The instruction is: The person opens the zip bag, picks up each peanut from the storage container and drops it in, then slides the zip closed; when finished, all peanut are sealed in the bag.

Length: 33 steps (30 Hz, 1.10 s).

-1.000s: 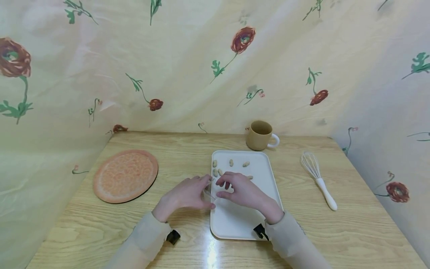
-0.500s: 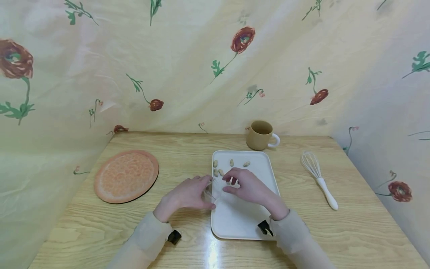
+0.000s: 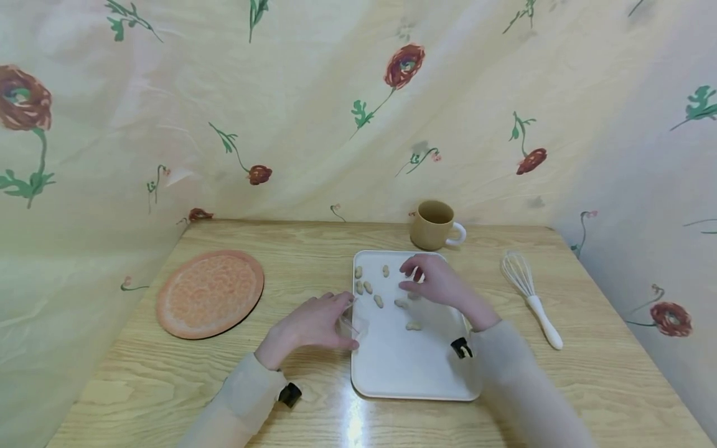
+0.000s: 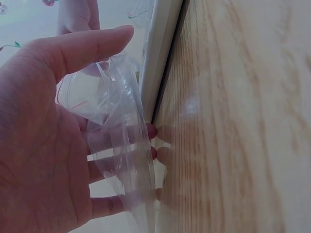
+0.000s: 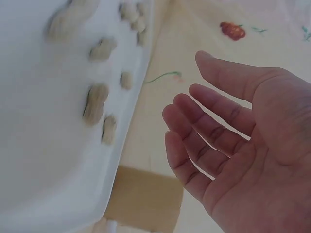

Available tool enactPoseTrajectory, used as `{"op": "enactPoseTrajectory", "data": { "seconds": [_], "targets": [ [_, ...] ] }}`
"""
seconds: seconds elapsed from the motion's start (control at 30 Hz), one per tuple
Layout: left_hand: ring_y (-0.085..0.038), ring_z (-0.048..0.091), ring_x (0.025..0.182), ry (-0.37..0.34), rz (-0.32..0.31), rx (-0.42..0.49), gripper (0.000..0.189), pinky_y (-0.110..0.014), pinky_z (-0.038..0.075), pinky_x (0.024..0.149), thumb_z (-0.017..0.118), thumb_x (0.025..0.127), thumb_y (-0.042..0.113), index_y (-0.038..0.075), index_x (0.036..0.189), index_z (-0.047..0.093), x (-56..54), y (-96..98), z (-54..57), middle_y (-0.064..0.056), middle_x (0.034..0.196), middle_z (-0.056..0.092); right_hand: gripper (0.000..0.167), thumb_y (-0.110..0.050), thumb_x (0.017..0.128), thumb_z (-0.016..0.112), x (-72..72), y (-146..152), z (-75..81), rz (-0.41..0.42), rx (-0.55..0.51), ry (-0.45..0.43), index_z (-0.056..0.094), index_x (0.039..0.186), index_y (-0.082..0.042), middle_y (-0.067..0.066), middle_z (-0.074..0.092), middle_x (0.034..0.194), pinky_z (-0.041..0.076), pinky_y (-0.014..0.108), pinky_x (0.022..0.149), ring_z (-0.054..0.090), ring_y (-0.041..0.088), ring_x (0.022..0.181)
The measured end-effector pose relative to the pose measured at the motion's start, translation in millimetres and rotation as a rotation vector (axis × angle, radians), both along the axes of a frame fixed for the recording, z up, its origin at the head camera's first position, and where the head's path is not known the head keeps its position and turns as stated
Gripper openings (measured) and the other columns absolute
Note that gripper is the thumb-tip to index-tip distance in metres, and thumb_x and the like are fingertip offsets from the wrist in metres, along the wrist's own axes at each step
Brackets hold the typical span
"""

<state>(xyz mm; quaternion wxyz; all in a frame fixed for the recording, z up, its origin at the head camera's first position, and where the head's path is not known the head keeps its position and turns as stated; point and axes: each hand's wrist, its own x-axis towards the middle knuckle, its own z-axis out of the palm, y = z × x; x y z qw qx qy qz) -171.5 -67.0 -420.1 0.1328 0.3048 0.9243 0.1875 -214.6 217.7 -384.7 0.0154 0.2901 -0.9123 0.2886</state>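
My left hand (image 3: 313, 325) holds a clear plastic zip bag (image 4: 127, 131) at the left edge of the white tray (image 3: 414, 373). In the left wrist view its fingers lie behind the bag, and the thumb stretches over the bag's mouth. Whether anything lies in the bag I cannot tell. Over the tray's far right part hovers my right hand (image 3: 442, 285), fingers loosely bent. The right wrist view shows nothing between its fingers. Several unshelled peanuts lie scattered on the tray, among them one peanut (image 3: 413, 326) near the middle and another peanut (image 5: 95, 104) near the rim.
Behind the tray stands a tan mug (image 3: 431, 225) with a white handle. A white whisk (image 3: 532, 298) lies to the right. At the left is a round orange-pink mat (image 3: 211, 294) on the wooden table (image 3: 313, 410). A flowered cloth (image 3: 313, 112) hangs behind.
My right hand has moved away from the bag, right and toward the tray's far side. Peanuts it covered are now visible. The left hand and the bag have stayed put.
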Motion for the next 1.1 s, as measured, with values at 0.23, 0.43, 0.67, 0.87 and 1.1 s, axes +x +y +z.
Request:
{"op": "enactPoseTrajectory", "data": {
  "seconds": [0.23,0.43,0.67,0.87,1.1],
  "targets": [
    [-0.024,0.054,0.120,0.014,-0.003,-0.010,0.087,-0.048,0.044,0.097,0.075,0.079,0.056,0.011,0.146,0.044,-0.6,-1.3,0.2,-0.004,0.136,0.059,0.025,-0.010,0.087,0.076,-24.7,14.0,2.2,-0.076,0.108,-0.067,0.068,0.102,0.008,0.015,0.067,0.090,0.051,0.037,0.070,0.060,0.020,0.074],
    [-0.026,0.052,0.123,0.005,-0.008,-0.011,0.088,-0.049,0.043,0.099,0.075,0.079,0.056,0.011,0.147,0.043,-0.6,-1.8,0.2,-0.004,0.138,0.058,0.031,-0.018,0.085,0.080,-38.7,17.2,-7.0,-0.127,0.173,-0.085,0.069,0.099,0.007,0.014,0.068,0.090,0.052,0.043,0.077,0.061,0.025,0.080],
    [-0.026,0.052,0.124,-0.001,-0.010,-0.007,0.089,-0.050,0.042,0.100,0.075,0.079,0.056,0.011,0.148,0.042,-0.5,-1.4,-0.4,-0.005,0.139,0.057,0.031,-0.027,0.086,0.079,-48.0,16.8,-20.1,-0.191,0.271,-0.151,0.069,0.101,-0.001,0.007,0.068,0.091,0.050,0.042,0.079,0.060,0.023,0.082],
    [-0.028,0.050,0.127,-0.012,-0.011,-0.004,0.089,-0.052,0.041,0.102,0.075,0.079,0.056,0.010,0.148,0.041,0.2,-1.0,-0.5,-0.006,0.141,0.056,0.027,-0.026,0.088,0.077,-45.9,15.9,-26.7,-0.215,0.266,-0.182,0.069,0.100,-0.004,0.004,0.066,0.087,0.049,0.039,0.075,0.058,0.021,0.078],
    [-0.029,0.049,0.129,-0.010,-0.014,-0.006,0.089,-0.052,0.040,0.103,0.075,0.079,0.055,0.010,0.148,0.042,1.2,-0.7,0.8,-0.007,0.142,0.055,0.022,-0.025,0.089,0.076,-46.4,15.5,-29.3,-0.242,0.269,-0.188,0.069,0.098,-0.005,0.004,0.065,0.086,0.049,0.038,0.076,0.058,0.022,0.078]
  ]
}}
